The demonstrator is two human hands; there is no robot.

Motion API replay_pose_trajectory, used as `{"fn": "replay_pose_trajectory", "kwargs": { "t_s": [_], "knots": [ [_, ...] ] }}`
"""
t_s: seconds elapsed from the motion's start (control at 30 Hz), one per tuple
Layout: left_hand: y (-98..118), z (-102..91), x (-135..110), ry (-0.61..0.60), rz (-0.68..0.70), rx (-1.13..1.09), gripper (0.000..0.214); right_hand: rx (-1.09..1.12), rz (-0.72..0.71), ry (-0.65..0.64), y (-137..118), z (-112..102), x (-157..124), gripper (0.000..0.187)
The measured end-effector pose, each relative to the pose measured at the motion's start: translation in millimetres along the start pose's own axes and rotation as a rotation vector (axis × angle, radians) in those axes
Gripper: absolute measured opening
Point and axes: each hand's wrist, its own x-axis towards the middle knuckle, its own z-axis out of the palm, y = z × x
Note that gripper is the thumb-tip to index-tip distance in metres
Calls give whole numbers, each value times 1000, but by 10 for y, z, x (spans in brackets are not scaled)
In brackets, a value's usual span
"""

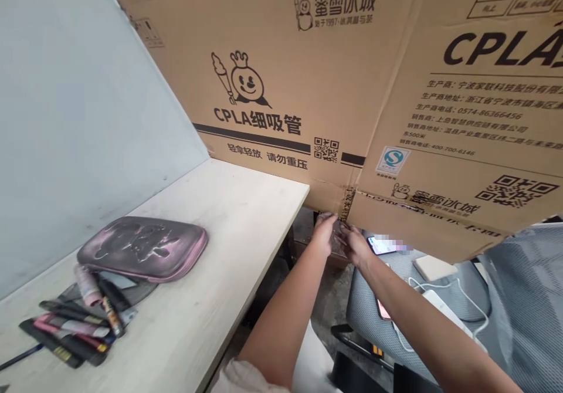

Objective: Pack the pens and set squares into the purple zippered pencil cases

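A large brown cardboard box (308, 76) with black print fills the upper part of the head view. Its bottom corner with a strip of tape (346, 205) hangs just past the desk edge. My left hand (324, 231) and my right hand (355, 245) both reach up to that bottom corner. Their fingers are curled and pinched together at the tape under the box. What exactly the fingertips hold is hard to make out between the two hands.
A pale wooden desk (229, 229) lies at the left with a dark pink pencil case (143, 247) and several pens and tubes (77, 322). A grey mesh chair (519, 299) at the right carries a phone (382, 245), white power banks and a cable (440, 299).
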Motion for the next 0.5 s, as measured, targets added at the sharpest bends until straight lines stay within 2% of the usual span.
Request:
{"fn": "replay_pose_trajectory", "kwargs": {
  "t_s": [0.17, 0.33, 0.5],
  "knots": [
    [-80, 79, 154, -35, -13, -115, 24, -25, -3, -57, 5, -45, -33, 27],
    [-114, 90, 200, 25, -21, -169, 20, -51, 10, -55, -23, -287, -100, 32],
    [-118, 104, 171, 47, -27, -175, 20, 139, -19, 12, -124, -527, -150, 35]
  ]
}}
